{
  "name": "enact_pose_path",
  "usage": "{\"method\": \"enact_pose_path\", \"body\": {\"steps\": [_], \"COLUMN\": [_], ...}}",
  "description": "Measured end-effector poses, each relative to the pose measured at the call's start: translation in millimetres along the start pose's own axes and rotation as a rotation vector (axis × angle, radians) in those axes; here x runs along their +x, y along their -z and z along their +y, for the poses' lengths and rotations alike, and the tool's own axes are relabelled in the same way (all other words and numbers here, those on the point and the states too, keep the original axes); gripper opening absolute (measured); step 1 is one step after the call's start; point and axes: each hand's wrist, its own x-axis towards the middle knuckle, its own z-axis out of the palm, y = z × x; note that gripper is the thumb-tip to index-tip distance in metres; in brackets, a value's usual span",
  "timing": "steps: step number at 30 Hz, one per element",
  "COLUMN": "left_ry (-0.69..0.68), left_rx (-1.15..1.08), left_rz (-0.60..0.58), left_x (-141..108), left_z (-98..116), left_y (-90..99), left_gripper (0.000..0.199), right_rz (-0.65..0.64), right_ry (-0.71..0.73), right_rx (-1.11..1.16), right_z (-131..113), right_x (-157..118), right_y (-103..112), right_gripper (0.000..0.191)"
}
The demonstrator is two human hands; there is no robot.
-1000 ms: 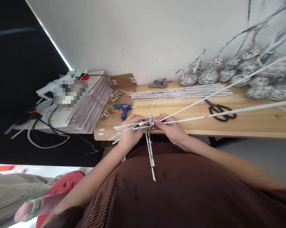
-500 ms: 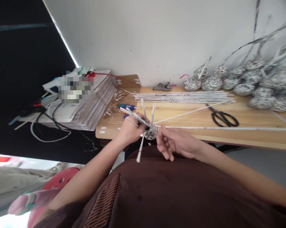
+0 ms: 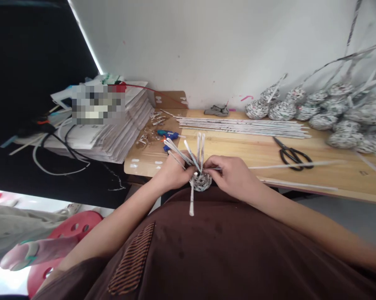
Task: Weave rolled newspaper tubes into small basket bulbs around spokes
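Note:
A small woven newspaper basket (image 3: 201, 182) sits close to my body at the table's front edge, with several rolled paper spokes sticking up and out from it. My left hand (image 3: 179, 170) is closed around its left side, the thumb at the rim. My right hand (image 3: 227, 173) pinches a long thin paper strip (image 3: 269, 166) at the basket's right rim. That strip runs off to the right over the table. Another pale strip (image 3: 300, 184) trails along the front edge. One spoke (image 3: 191, 202) points down toward my apron.
Black-handled scissors (image 3: 292, 156) lie on the wooden table, in front of a row of paper rods (image 3: 244, 126). Several woven paper pieces (image 3: 282, 109) stand back right. A blue glue gun (image 3: 169, 135) lies left among paper scraps, near a tall paper stack (image 3: 122, 129) with cables.
My right hand has moved from loosely open beside the basket to a pinch on the strip at its rim. The upright spokes have shifted, and the strips lie differently on the right.

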Motion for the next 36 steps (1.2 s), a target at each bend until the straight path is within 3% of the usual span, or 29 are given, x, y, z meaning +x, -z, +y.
{"method": "enact_pose_path", "body": {"steps": [11,16,18,22,29,36], "left_ry": [0.055,0.162,0.141,0.137,0.152,0.189], "left_rx": [-0.203,-0.575,-0.645,-0.636,-0.538,-0.561], "left_rz": [-0.014,-0.146,-0.126,-0.092,-0.086,-0.087], "left_x": [-13,-28,-32,-33,-28,-26], "left_z": [-14,-23,-24,-24,-26,-27], "left_y": [-3.5,-0.2,-2.8,-9.1,-3.3,-2.5], "left_gripper": [0.011,0.03,0.039,0.046,0.023,0.021], "right_rz": [0.065,0.126,0.138,0.146,0.121,0.131], "right_ry": [0.012,-0.048,-0.067,-0.077,-0.069,-0.059], "right_rx": [0.004,0.046,0.063,0.081,0.077,0.079], "right_z": [2,6,7,8,7,8], "right_x": [-4,-6,-7,-7,-7,-7], "right_y": [-9,-10,-11,-12,-11,-12], "right_gripper": [0.009,0.008,0.007,0.006,0.009,0.007]}}
